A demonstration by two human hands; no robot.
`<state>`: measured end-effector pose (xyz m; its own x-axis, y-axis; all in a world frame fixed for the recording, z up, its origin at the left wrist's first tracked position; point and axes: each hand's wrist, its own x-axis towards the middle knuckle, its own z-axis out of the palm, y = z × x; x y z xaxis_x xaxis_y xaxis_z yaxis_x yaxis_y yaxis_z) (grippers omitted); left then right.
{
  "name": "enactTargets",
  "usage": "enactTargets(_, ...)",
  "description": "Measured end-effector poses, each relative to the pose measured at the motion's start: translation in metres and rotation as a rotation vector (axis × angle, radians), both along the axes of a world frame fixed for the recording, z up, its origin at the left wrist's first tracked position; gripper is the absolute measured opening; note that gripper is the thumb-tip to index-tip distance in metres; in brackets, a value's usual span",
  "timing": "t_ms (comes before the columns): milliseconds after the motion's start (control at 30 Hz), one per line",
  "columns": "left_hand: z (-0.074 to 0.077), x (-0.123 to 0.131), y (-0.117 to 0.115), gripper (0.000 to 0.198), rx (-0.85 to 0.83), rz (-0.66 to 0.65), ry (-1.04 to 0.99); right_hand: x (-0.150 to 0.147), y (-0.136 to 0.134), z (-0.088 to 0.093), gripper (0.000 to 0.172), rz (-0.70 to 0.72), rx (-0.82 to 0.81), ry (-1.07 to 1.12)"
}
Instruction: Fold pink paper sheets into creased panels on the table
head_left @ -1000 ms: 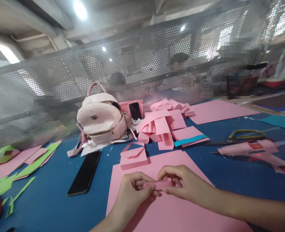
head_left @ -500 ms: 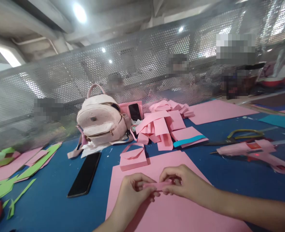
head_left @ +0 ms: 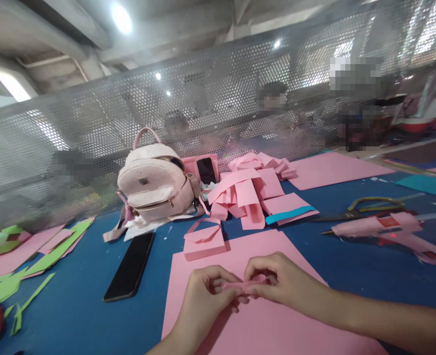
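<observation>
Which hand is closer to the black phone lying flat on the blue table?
Left. The left hand pinches a small pink paper strip to the right of the flat black smartphone; the right hand grips the strip's other end, farther away.

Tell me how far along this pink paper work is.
Done: one small folded pink paper bag with a handle sits on the blue table, behind it a pile of cut pink paper pieces. In hand: left hand and right hand pinch a narrow pink paper strip between them. Left, seemingly: the large pink paper sheet beneath shows no cuts; the pink glue gun lies untouched.
</observation>
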<state>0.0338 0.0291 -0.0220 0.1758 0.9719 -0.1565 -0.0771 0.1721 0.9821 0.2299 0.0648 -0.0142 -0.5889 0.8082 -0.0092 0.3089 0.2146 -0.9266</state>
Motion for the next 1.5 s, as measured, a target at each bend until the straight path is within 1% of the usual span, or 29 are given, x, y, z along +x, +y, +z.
enactTargets(67,0.001,0.0,-0.001,0.022,0.002,-0.008,-0.001,-0.001,0.0,0.0,0.019,-0.003,-0.012,0.013)
enactTargets(133,0.002,0.0,-0.001,0.024,-0.001,-0.003,-0.008,0.0,0.001,-0.002,0.019,-0.018,-0.006,0.002)
enactTargets(267,0.004,-0.003,0.0,0.035,-0.017,0.008,-0.029,0.001,0.002,-0.004,0.008,-0.064,0.008,-0.046)
enactTargets(367,0.001,-0.006,0.001,0.041,-0.041,0.019,-0.057,0.002,0.003,-0.004,0.004,-0.074,0.014,-0.056)
enactTargets(467,-0.003,-0.007,0.001,0.044,-0.063,0.018,-0.076,0.002,0.003,-0.003,0.006,-0.074,0.029,-0.055)
enactTargets(633,-0.003,-0.007,0.0,0.042,-0.024,-0.013,-0.079,0.001,0.003,0.0,0.007,-0.071,-0.023,-0.052)
enactTargets(767,-0.001,-0.005,-0.003,0.042,-0.031,-0.038,-0.034,0.001,0.004,0.002,0.01,-0.056,-0.007,-0.044)
enactTargets(867,0.0,-0.002,-0.005,0.034,-0.049,-0.052,-0.014,0.0,0.003,-0.002,0.007,-0.043,0.034,-0.06)
enactTargets(967,0.003,0.0,-0.007,0.024,-0.005,-0.063,-0.005,-0.002,-0.001,-0.006,0.007,-0.015,0.072,-0.075)
enactTargets(1000,0.004,0.001,-0.007,0.024,0.002,-0.058,-0.008,-0.003,-0.002,-0.006,0.007,-0.005,0.074,-0.07)
enactTargets(1100,0.005,0.0,-0.006,0.032,-0.029,-0.03,-0.002,-0.004,-0.003,-0.004,0.01,0.001,0.026,-0.025)
enactTargets(1167,0.004,-0.003,-0.006,0.034,-0.045,-0.016,0.014,-0.003,-0.002,-0.004,0.014,-0.011,-0.057,0.028)
enactTargets(1267,0.004,-0.005,-0.006,0.037,-0.028,-0.008,0.021,-0.001,0.003,-0.007,0.024,-0.031,-0.204,0.155)
enactTargets(1333,0.005,-0.005,-0.006,0.039,-0.023,-0.001,0.021,-0.001,0.005,-0.01,0.028,-0.033,-0.269,0.23)
enactTargets(1400,0.006,-0.004,-0.006,0.04,-0.022,0.004,0.023,0.0,0.005,-0.011,0.03,-0.028,-0.304,0.267)
enactTargets(1500,0.006,-0.004,-0.005,0.042,-0.012,0.007,0.026,0.0,0.006,-0.009,0.03,-0.037,-0.295,0.253)
